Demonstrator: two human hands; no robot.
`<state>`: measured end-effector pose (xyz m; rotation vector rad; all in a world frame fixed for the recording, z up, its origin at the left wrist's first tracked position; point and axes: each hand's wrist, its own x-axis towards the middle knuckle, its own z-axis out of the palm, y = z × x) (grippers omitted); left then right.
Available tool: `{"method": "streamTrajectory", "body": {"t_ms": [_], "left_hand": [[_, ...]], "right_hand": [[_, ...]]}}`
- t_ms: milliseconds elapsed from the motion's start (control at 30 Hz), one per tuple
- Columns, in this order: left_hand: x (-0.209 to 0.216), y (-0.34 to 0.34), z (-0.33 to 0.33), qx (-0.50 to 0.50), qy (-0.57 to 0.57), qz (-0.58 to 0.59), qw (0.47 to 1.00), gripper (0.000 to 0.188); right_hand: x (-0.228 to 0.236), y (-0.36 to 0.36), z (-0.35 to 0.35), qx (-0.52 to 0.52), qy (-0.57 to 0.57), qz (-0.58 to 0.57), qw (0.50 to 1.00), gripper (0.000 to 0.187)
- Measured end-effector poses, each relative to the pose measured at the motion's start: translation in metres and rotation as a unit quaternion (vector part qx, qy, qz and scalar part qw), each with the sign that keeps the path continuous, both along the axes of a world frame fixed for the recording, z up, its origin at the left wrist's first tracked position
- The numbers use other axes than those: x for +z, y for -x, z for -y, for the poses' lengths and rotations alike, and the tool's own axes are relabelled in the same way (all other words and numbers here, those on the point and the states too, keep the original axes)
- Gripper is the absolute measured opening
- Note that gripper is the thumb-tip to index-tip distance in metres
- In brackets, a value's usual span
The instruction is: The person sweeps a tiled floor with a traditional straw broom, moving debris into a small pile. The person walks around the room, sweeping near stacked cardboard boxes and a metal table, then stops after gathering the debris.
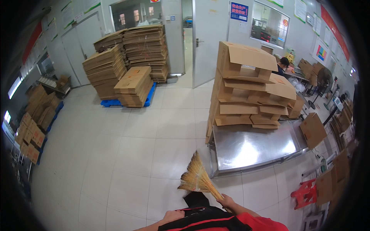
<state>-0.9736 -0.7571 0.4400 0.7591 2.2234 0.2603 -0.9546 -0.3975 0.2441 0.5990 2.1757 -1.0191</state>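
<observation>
My right hand (227,202) is wrapped round the handle of a straw broom (198,177). The broom's fanned yellow bristles point forward and to the left over the pale tiled floor, and I cannot tell whether they touch it. Close to my dark clothing, my left hand (173,216) has its fingers curled in. Whether it grips anything is hidden. Just beyond my clothing a black shape (196,199) shows below the bristles; its kind is unclear.
A metal table (254,148) stands at right, bearing stacked open cardboard boxes (243,88). Flattened cartons (144,50) rise from a blue pallet (150,94) at the back. Packed boxes (31,133) line the left. A red stool (304,193) sits right; a person (283,66) works beyond the boxes.
</observation>
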Motion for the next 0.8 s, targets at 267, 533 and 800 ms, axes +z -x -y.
{"method": "streamTrajectory", "body": {"t_ms": [267,533,800], "left_hand": [[-0.003,0.168,-0.001,0.057,0.003,-0.029,0.998,0.043],[0.028,0.334,0.015,0.074,-0.068,0.008,0.995,0.042],[0.045,0.564,0.072,0.424,-0.431,0.069,0.794,0.028]], "right_hand": [[-0.06,0.201,-0.023,0.051,-0.016,0.025,0.998,0.07],[-0.016,0.408,-0.007,0.063,-0.094,-0.038,0.993,0.08],[-0.004,0.568,0.048,0.018,-0.074,-0.026,0.997,0.082]]}}
